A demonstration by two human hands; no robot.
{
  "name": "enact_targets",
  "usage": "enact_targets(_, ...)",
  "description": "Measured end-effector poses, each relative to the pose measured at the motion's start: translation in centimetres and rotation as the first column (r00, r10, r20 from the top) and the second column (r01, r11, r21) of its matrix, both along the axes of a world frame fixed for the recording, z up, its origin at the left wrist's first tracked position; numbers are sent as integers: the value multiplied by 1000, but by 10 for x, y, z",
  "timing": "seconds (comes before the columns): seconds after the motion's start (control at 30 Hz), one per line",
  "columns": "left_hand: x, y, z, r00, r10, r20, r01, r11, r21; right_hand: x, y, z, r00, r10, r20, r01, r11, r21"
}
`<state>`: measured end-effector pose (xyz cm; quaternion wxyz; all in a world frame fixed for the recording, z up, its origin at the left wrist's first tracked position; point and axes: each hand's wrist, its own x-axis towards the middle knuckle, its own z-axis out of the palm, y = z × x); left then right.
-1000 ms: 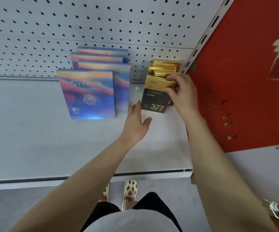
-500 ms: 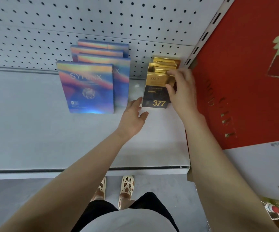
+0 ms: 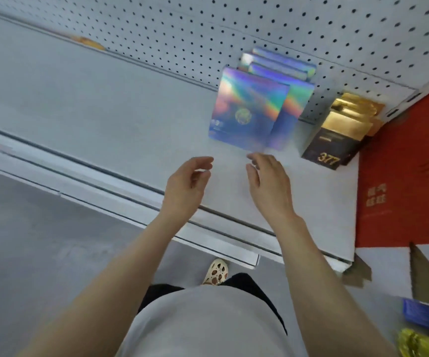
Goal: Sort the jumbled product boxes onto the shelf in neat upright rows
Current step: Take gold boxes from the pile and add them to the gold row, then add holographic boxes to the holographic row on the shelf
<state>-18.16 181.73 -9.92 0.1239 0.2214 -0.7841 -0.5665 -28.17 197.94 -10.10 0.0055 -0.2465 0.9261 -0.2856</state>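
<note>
A row of holographic blue boxes (image 3: 247,109) stands upright on the white shelf (image 3: 105,119), one behind another toward the pegboard. To their right a row of gold-and-black boxes (image 3: 333,140), the front one marked 377, stands against the red side panel. My left hand (image 3: 186,184) hovers over the shelf's front part with loosely curled fingers and holds nothing. My right hand (image 3: 268,181) hovers beside it, fingers relaxed, just below the front blue box and not touching it. Both hands are apart from all boxes.
A white pegboard (image 3: 259,29) backs the shelf. A red panel (image 3: 401,189) closes its right side. At the bottom right lie a blue box (image 3: 424,315) and a gold packet (image 3: 419,343) beside cardboard flaps. The grey floor and my sandal (image 3: 216,271) show below.
My right hand let go of the front gold-and-black box and pulled back left. My left hand drew back too. The camera view swung and tilted to the left.
</note>
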Motion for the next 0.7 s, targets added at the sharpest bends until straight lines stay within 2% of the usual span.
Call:
enact_targets(0.17,107,-85,-11,970,241,25,-242,970,16,73,-101,-9,973,231,25,-232,972,26)
enact_targets(0.37,249,-193,-20,880,472,61,-474,880,36,176,-235,-14,889,448,93,-450,893,2)
enact_targets(0.53,351,-278,-19,766,635,97,-638,770,-10,256,-347,-20,791,596,136,-604,797,15)
enact_targets(0.7,412,-351,-21,624,772,116,-779,627,21,304,-440,-19,670,728,142,-738,674,26)
